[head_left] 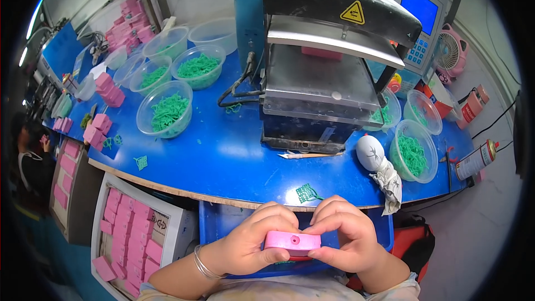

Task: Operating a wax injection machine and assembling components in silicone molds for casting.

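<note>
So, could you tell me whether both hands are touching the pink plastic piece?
Touching. The head view shows the left hand and the right hand gripping the pink plastic piece at its two ends, fingers wrapped over it.

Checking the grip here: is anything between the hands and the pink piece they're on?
Nothing visible. The left hand and right hand both grip the pink piece directly, fingers on its ends, held in front of the blue table edge.

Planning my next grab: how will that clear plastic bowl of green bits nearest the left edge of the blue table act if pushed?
The clear bowl looks thin-walled, so probably light and slightly flexible. Its wide base should slide on the blue table rather than tip. The loose green pieces heaped inside may spill if jolted.
</note>
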The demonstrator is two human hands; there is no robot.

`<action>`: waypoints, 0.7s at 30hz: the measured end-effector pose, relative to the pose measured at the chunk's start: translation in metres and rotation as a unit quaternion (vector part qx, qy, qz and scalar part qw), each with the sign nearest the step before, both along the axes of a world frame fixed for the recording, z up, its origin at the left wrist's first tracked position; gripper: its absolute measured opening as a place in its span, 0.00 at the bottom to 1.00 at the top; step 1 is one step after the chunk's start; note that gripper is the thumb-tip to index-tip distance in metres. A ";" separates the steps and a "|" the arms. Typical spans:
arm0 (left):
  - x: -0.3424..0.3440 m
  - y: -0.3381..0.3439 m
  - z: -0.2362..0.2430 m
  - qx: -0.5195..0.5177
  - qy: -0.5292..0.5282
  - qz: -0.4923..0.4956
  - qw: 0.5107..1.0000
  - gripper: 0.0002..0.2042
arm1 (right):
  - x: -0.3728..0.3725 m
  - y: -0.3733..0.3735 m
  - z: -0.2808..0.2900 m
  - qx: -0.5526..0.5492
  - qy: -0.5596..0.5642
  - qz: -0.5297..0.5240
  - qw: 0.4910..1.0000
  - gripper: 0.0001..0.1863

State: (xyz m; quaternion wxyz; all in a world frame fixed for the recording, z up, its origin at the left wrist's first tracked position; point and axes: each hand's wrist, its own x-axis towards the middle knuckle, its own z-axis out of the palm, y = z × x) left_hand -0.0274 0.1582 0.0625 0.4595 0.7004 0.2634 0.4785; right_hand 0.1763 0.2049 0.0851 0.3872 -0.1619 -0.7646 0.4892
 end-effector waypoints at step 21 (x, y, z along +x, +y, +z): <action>-0.060 0.023 0.024 0.048 0.459 0.348 0.816 0.37 | 0.002 0.078 0.040 -0.436 0.157 -0.010 0.886 0.29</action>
